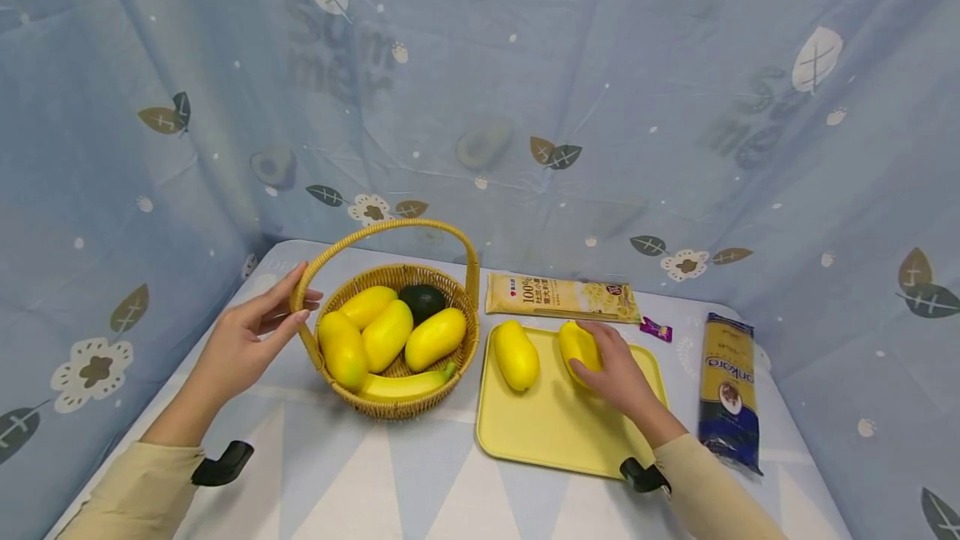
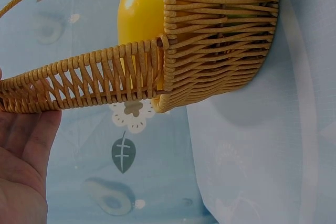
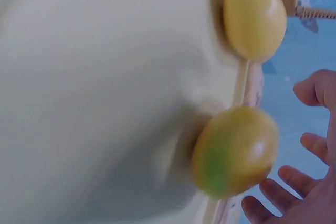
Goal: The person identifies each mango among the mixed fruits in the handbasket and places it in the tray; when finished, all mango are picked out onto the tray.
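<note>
My left hand [image 1: 251,336] holds one side of the arched handle [image 1: 302,290] of a wicker basket [image 1: 390,411], thumb in front and fingers behind. Inside the basket lie several yellow mangoes [image 1: 387,335], a banana [image 1: 405,387] and a dark green avocado [image 1: 422,301]. Over the yellow tray [image 1: 540,436], my right hand [image 1: 618,369] is at a mango [image 1: 576,342], thumb and fingers spread apart. In the right wrist view this mango [image 3: 236,150] has a green patch, with the fingertips [image 3: 268,187] close by. Another mango [image 1: 516,357] lies on the tray's left part.
Behind the tray is a yellow pasta packet [image 1: 562,297], with a small purple wrapped sweet [image 1: 656,329] at its right end. To the tray's right lies a blue and gold packet [image 1: 729,390]. A patterned blue curtain [image 1: 480,107] hangs around the table.
</note>
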`<state>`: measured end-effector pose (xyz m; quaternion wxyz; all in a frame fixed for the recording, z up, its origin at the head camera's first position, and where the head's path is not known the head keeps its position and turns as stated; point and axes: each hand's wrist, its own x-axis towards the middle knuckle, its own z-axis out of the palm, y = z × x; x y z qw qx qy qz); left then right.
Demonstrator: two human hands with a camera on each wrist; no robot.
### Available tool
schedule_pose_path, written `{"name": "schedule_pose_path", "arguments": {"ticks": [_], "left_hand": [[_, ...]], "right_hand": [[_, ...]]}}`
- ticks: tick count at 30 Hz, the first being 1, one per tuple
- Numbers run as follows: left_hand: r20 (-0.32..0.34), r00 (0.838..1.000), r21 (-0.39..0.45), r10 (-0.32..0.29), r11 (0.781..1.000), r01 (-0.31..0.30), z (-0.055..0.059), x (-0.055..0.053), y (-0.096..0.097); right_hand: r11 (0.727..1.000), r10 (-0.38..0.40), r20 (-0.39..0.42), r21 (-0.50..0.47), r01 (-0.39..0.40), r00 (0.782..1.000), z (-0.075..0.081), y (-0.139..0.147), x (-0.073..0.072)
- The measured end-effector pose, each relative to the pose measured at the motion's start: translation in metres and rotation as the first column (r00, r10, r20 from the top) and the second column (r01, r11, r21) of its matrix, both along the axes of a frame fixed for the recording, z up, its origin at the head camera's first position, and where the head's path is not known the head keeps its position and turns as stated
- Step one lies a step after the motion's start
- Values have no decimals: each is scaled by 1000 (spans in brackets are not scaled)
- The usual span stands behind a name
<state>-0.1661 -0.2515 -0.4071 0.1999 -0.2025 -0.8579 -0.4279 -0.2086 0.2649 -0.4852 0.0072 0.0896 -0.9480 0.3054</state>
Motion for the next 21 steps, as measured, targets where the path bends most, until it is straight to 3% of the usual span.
{"name": "schedule_pose_path", "arguments": {"ticks": [8, 21], "left_hand": [[-14, 1000, -8, 11, 1000, -11, 1, 0, 0], [3, 1000, 14, -11, 1000, 11, -1, 0, -1]], "right_hand": [[997, 25, -113, -63, -33, 993, 16, -25, 5], [986, 132, -86, -94, -140, 987, 41, -84, 14]]}}
